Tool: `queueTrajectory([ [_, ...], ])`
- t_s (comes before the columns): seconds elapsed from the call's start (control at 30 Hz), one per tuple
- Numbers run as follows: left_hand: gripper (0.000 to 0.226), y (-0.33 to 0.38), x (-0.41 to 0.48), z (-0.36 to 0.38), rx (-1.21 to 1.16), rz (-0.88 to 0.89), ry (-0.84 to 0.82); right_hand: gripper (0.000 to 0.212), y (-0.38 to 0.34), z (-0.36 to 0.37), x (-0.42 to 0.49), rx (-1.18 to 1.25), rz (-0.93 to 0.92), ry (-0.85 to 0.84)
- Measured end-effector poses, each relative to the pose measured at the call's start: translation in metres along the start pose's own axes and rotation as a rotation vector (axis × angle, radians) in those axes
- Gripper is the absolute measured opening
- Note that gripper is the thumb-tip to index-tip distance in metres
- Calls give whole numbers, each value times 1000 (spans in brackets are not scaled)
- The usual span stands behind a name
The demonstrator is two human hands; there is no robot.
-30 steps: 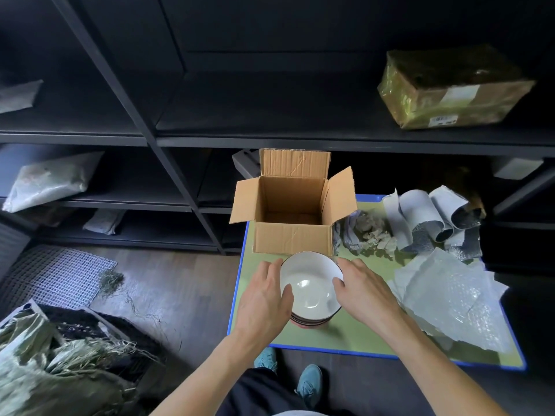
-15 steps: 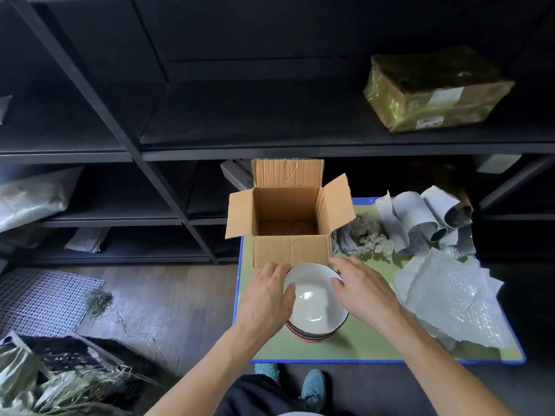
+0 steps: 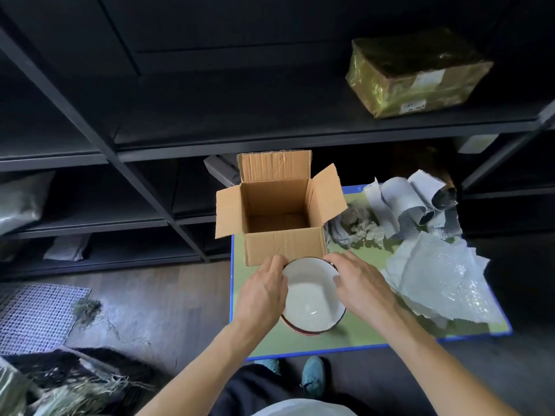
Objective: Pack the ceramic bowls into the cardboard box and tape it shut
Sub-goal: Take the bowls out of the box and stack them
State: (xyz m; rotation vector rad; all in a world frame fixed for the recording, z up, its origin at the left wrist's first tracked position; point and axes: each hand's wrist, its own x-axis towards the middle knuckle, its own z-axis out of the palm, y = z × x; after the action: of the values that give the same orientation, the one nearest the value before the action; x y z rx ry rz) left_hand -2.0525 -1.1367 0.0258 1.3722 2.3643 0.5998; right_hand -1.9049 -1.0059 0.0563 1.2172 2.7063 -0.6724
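The packing step is in hand: the left hand (image 3: 264, 292) and right hand (image 3: 360, 286) each curl their fingers round opposite sides of the rim of the stack of ceramic bowls (image 3: 312, 298). The stack sits low over the green worktop (image 3: 360, 334), just in front of the open cardboard box (image 3: 282, 244); whether it has left the surface I cannot tell. The next move likely calls for a level lift over the box's near wall and a slow lowering onto its bare bottom, perhaps with bubble wrap (image 3: 441, 277) for padding.
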Motion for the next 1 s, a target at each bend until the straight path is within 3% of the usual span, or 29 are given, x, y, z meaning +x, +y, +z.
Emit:
queueTrajectory([
  [0.27,20,-2,-4,-2,49,22,-2,44,0,1,0,-22,-2,13],
  [0.67,29,7,8,-18,84,118,132,35,-1,-8,0,32,-36,81],
  [1.0,22,29,40,-22,58,358,144,33,9,-23,-1,56,75,159],
])
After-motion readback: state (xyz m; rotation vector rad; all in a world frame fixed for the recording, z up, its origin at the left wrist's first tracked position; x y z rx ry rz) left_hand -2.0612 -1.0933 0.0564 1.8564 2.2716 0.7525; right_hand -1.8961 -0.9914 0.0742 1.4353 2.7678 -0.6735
